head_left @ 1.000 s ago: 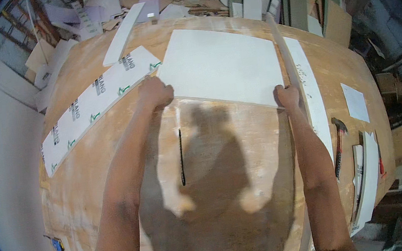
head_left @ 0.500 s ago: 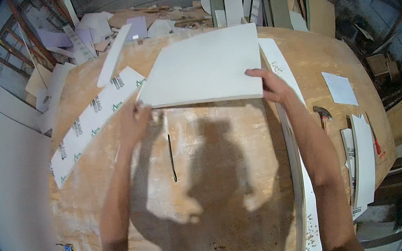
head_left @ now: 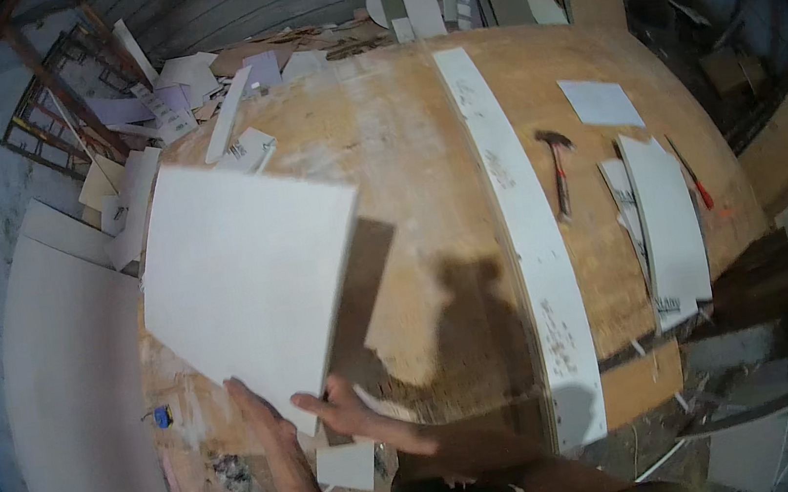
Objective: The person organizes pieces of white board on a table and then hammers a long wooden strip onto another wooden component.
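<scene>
A white rectangular board (head_left: 250,273) is tilted above the left part of the wooden table, casting a shadow to its right. Both my hands grip it close to its near corner. My left hand (head_left: 262,410) holds the lower left edge, with most of the fingers hidden beneath. On the right edge, my right hand (head_left: 335,406) is closed with the thumb lying on the white face. The board covers most of a printed white strip (head_left: 250,151) at the table's left. To the right lies a long white strip (head_left: 516,201) with crumbs or marks along it.
On the table (head_left: 402,147) rest a hammer (head_left: 559,172), a paper sheet (head_left: 600,103), short white strips (head_left: 667,222) and a red-handled tool (head_left: 698,179). A blue tape measure (head_left: 162,416) sits near the left edge. Scraps (head_left: 187,80) are piled behind; large white panels (head_left: 76,383) lean at left.
The board has come from the table's far middle toward me and to the left, and has turned. My right hand has shifted across to the left, beside my left hand.
</scene>
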Available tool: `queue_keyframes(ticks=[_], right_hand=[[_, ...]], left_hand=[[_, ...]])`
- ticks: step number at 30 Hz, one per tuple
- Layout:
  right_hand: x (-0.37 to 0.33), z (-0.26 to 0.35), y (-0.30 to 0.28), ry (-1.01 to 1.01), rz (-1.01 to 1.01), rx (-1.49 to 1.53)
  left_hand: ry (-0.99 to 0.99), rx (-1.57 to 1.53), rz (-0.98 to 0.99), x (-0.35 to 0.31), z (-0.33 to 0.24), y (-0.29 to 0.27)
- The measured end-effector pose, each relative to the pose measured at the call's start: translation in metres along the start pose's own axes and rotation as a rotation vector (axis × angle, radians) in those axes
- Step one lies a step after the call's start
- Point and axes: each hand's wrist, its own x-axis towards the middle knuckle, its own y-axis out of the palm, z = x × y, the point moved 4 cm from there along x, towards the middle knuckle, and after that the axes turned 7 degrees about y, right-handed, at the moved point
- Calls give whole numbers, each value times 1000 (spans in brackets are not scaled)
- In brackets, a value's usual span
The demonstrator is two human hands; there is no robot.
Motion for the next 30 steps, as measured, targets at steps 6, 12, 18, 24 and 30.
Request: queue_keyframes(ticks=[6, 12, 18, 24, 30], right_hand=[[-140, -89, 47, 145, 166, 18], [-280, -103, -19, 152, 489, -375], [-480, -138, -148, 817, -410, 180], [-521, -133, -265, 459, -1385, 277], [-490, -83, -349, 178, -1487, 286]], left_hand=[[-203, 382, -411, -100, 10, -185], [-240, 860, -338, -84, -11, -297], [-394, 974, -100, -21, -5, -331], [53, 1358, -77, 19, -1, -360], [349, 1468, 14, -36, -28, -306]])
